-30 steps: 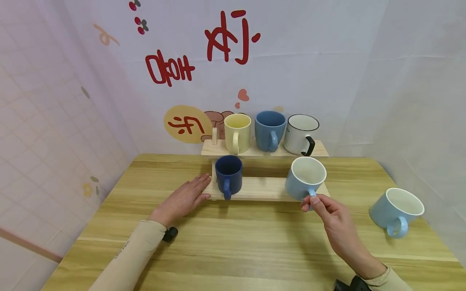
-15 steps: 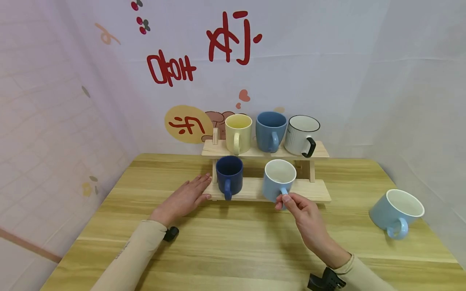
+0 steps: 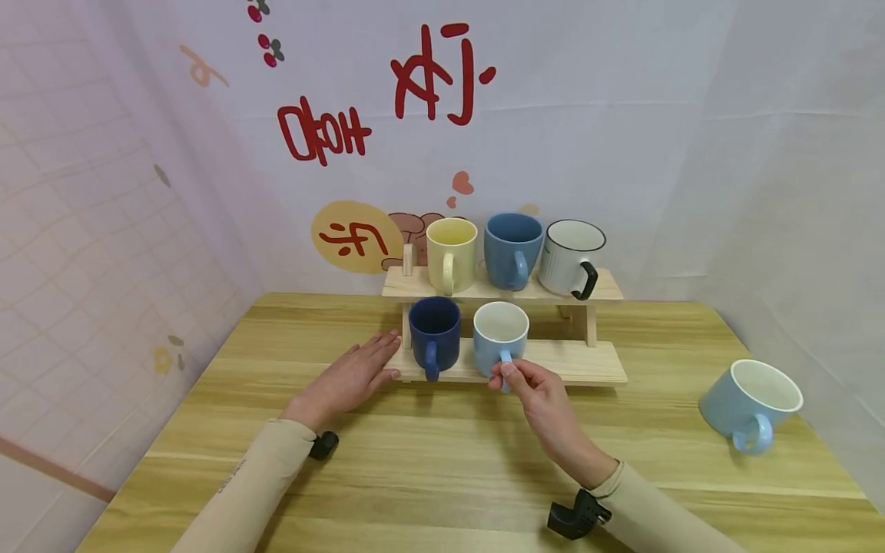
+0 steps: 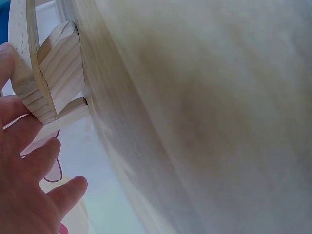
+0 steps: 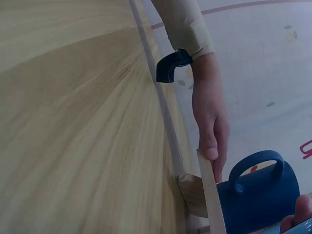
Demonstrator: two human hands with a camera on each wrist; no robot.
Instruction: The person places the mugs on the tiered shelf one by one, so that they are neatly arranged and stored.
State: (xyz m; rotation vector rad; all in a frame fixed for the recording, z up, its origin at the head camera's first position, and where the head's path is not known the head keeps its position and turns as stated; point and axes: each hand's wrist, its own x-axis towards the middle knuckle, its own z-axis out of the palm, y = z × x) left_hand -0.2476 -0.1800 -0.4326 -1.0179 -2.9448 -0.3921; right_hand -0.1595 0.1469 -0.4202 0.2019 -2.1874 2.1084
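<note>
My right hand (image 3: 546, 411) pinches the handle of a light blue mug (image 3: 489, 347) with a white inside. The mug is upright at the lower board (image 3: 577, 361) of a two-tier wooden rack; whether its base touches the board I cannot tell. A small gap parts it from the dark blue mug (image 3: 435, 338) on its left. My left hand (image 3: 346, 382) touches the lower board's left end, fingers mostly straight. In the left wrist view, the thumb and fingers of that hand (image 4: 29, 165) lie at the wooden end (image 4: 34, 92).
On the upper board (image 3: 397, 284) stand a pale yellow mug (image 3: 442, 257), a medium blue mug (image 3: 505, 253) and a white mug (image 3: 563, 265) with a black rim and handle. Another light blue mug (image 3: 740, 395) is on the table (image 3: 429, 476) at the right. A printed cloth (image 3: 588, 115) hangs behind.
My right hand has carried the light blue mug leftward along the lower board, from its right end to beside the dark blue mug. The left hand stays at the rack's left end.
</note>
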